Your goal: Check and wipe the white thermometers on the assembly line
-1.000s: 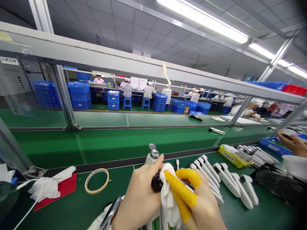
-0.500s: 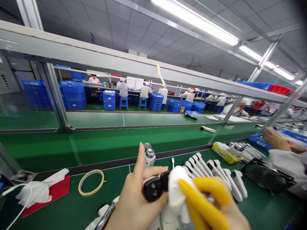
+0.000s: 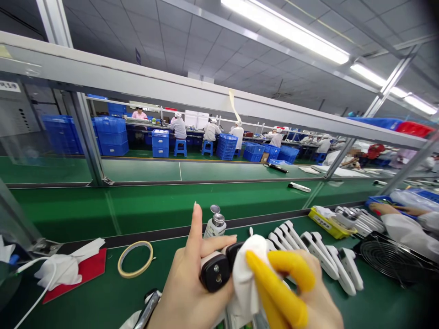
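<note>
My left hand [image 3: 187,283] is closed around two white handheld devices with black ends, its index finger pointing up. One black end [image 3: 215,273], with two small round openings, faces me; the other black end [image 3: 234,253] lies just right of it. Yellow covers sit on the thumb and fingers of my right hand [image 3: 291,288], which pinches a white cloth [image 3: 249,283] against the right-hand device. The cloth hides part of that device. Behind my left hand stands a white pump bottle [image 3: 216,225] with its metal lid flipped up.
Several white handheld devices [image 3: 320,256] lie in a row at right, near a yellow tray [image 3: 329,223] and a black round grille [image 3: 391,258]. A tape roll [image 3: 136,259] and a red sheet [image 3: 92,269] lie left. A co-worker's hand [image 3: 386,209] is far right.
The view has shifted slightly, moving the bench things rightward. My right hand and the cloth have moved a little left against the devices. The co-worker's hand has lowered toward the blue tray.
</note>
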A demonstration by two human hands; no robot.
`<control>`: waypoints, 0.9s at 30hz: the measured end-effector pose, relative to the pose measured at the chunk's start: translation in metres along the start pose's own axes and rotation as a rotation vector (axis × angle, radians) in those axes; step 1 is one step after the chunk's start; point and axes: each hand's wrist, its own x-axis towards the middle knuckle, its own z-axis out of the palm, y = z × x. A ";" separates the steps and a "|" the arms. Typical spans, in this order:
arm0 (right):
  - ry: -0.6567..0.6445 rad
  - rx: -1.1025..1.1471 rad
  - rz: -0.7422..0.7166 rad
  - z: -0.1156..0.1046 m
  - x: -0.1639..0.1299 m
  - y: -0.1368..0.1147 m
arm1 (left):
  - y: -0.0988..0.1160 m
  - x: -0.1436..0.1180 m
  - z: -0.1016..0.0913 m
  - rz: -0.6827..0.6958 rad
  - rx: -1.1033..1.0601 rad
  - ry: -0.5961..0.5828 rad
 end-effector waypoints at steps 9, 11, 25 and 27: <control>-0.017 0.073 -0.009 -0.001 0.002 -0.003 | -0.005 -0.001 0.002 0.167 0.038 -0.026; -0.019 0.061 0.068 0.000 -0.005 0.000 | -0.004 -0.002 0.003 0.172 0.049 -0.005; 0.033 0.104 0.252 -0.001 -0.013 -0.013 | -0.002 -0.003 0.005 0.231 0.129 -0.035; -0.003 0.092 0.275 -0.001 -0.012 -0.013 | -0.003 -0.004 0.005 0.265 0.153 -0.063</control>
